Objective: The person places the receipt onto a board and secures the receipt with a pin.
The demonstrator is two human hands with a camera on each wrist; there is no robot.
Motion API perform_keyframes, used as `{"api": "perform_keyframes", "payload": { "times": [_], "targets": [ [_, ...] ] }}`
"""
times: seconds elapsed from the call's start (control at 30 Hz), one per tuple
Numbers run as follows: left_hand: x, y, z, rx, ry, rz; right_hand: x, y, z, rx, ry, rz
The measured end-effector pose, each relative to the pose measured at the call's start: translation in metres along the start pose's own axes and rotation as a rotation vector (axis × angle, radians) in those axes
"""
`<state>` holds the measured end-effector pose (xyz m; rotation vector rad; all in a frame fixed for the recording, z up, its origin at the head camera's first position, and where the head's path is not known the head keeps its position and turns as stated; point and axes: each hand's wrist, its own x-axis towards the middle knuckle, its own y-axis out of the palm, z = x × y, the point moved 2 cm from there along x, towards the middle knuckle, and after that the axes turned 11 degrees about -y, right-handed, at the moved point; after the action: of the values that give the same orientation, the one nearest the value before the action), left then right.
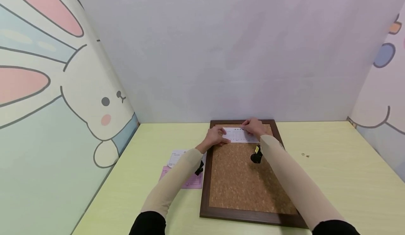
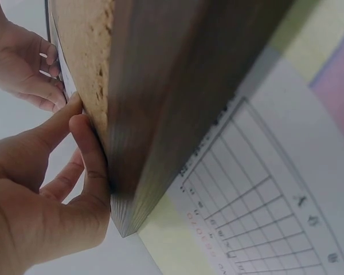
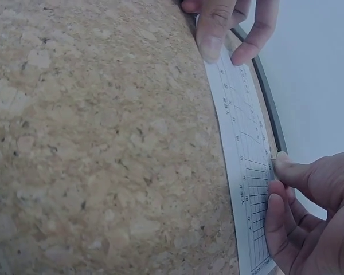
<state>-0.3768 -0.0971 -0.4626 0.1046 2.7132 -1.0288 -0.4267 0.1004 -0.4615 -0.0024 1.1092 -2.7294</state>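
Note:
A white printed paper slip (image 1: 238, 135) with a ruled table lies across the top of a brown-framed cork board (image 1: 243, 178). At the slip's left end my left hand (image 1: 216, 136) holds it flat, thumb and forefinger spread across its width. My right hand (image 1: 254, 127) is at the upper edge, towards the right end. There its thumb and bent fingers hold a tiny, dull metallic thumbtack (image 3: 274, 156) against the paper, mostly hidden under the thumb. In the left wrist view, both hands meet the slip beyond the board's thick frame (image 2: 160, 103).
Left of the board lie another white printed slip (image 1: 175, 157) and a pink printed sheet (image 1: 193, 183), partly behind my left forearm. Two tiny metallic bits (image 1: 305, 155) rest on the pale yellow table (image 1: 335, 185) to the right. A pale wall (image 1: 240, 52) rises behind.

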Motion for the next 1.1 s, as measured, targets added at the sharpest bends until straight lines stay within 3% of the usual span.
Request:
{"api": "perform_keyframes", "payload": {
  "times": [0.5,1.1],
  "targets": [
    [-0.001,-0.002,-0.001,-0.005,0.000,0.013,-0.004,-0.001,0.005,-0.006,0.057,-0.025],
    [-0.002,-0.001,-0.001,-0.001,-0.023,0.011,-0.003,0.009,0.003,-0.160,0.063,-0.083]
  ]
}}
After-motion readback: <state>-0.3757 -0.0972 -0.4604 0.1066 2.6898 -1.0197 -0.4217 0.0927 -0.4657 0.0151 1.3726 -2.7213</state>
